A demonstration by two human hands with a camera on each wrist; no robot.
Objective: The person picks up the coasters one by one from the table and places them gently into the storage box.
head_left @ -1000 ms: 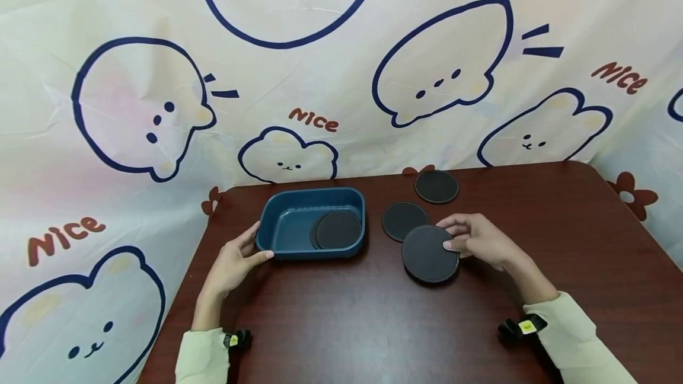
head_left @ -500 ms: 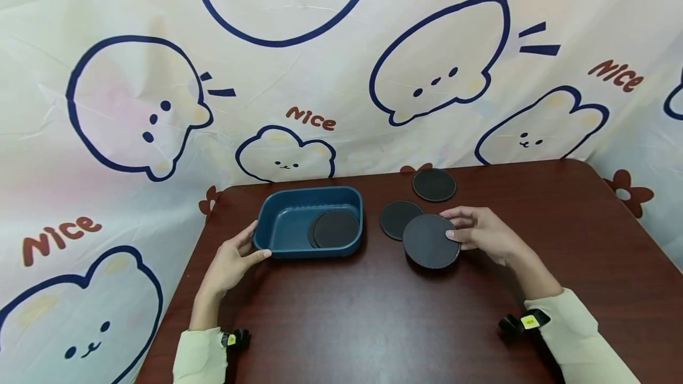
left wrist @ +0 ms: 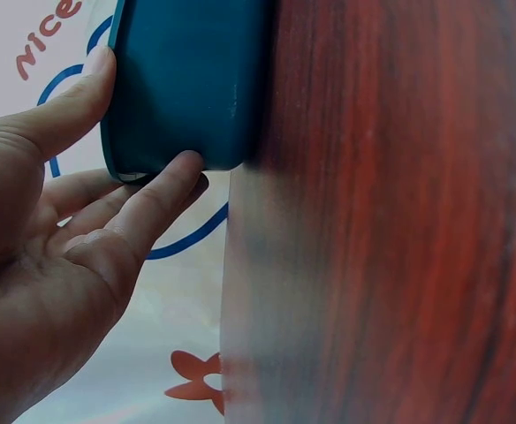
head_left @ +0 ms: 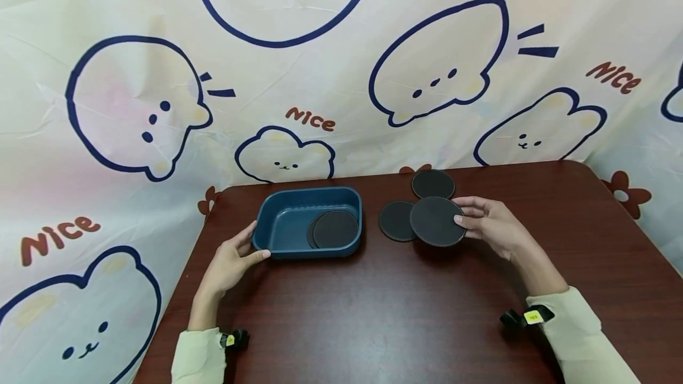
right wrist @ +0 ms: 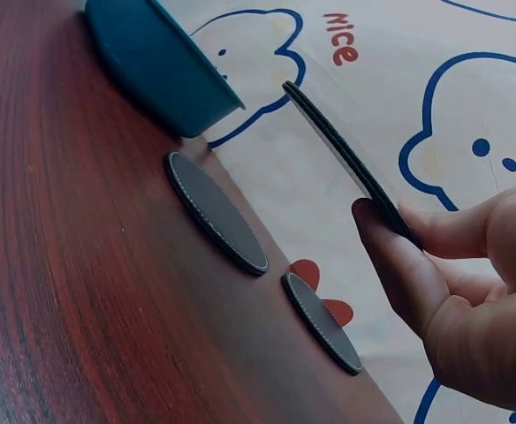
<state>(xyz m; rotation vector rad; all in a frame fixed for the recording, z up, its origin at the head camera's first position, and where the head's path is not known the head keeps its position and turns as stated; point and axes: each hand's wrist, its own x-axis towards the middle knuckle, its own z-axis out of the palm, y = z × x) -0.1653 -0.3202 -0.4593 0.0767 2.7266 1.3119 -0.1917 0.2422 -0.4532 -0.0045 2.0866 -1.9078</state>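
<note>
In the head view my right hand pinches a round black leather-look coaster by its right edge, thumb on top. The right wrist view shows this coaster edge-on, raised off the table, its edge layered. My left hand grips the near left corner of a blue rectangular tub, thumb at the rim and fingers against the end wall. Overlapping black coasters lie in the tub's right half. Beside the tub rests another coaster, partly covered by the held one in the head view.
A further coaster lies at the table's back edge, behind the held one. The dark brown wooden table meets a hanging cloth printed with bears at the back. Both wrists carry small black devices.
My right hand has lifted the coaster and carried it away from me and slightly right. My left hand and the tub have stayed in place.
</note>
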